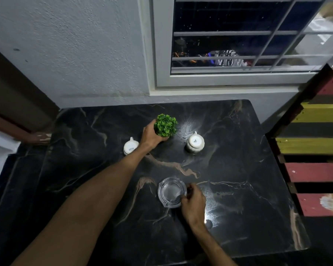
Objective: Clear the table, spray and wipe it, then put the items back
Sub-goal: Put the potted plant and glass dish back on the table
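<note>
Fingers of your left hand [151, 138] are gripping the small green plant [165, 125]; your right hand [193, 201] is pinching the glass ashtray [171, 192] rim.

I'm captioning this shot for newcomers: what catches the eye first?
The bright green plant at the far middle of the dark marble table, gripped by the left hand. Then the glass ashtray nearer the camera, right hand at its rim, and two upside-down white cups flanking the plant.
</note>
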